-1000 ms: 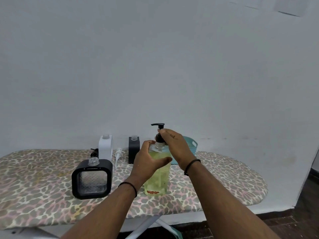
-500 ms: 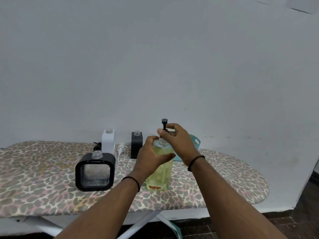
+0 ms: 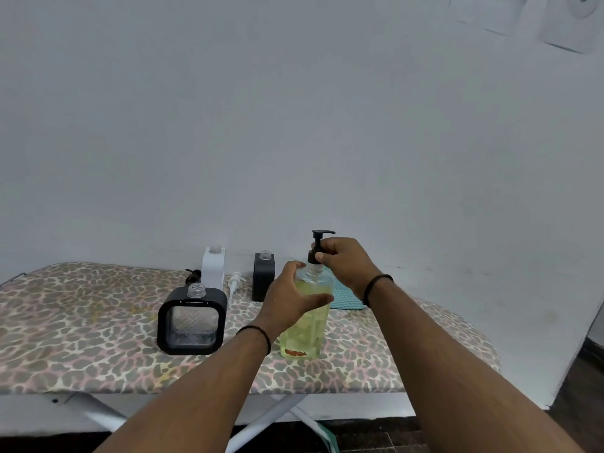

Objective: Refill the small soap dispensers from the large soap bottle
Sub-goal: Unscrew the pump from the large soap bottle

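The large clear soap bottle [image 3: 304, 335], full of yellow-green soap, stands upright on the ironing board [image 3: 81, 348]. My left hand [image 3: 291, 299] grips its shoulder. My right hand [image 3: 346, 263] pinches the collar of its black pump [image 3: 318, 243], which sits raised above the bottle's neck with its nozzle pointing right. Three small dispensers stand uncapped to the left: a black-framed clear one [image 3: 192, 322] nearest, a white one [image 3: 213, 268] and a black one [image 3: 263, 276] at the back.
A loose white pump [image 3: 234, 284] and a dark pump [image 3: 192, 276] lie between the small dispensers. A teal basket [image 3: 346, 299] sits behind the big bottle. The board's leopard-print cover ends in a rounded tip at the right; a wall stands close behind.
My right hand has turned the black pump: its nozzle pointed left, then toward the camera, and now points right. The pump sits higher on the neck. My left hand stays on the bottle.
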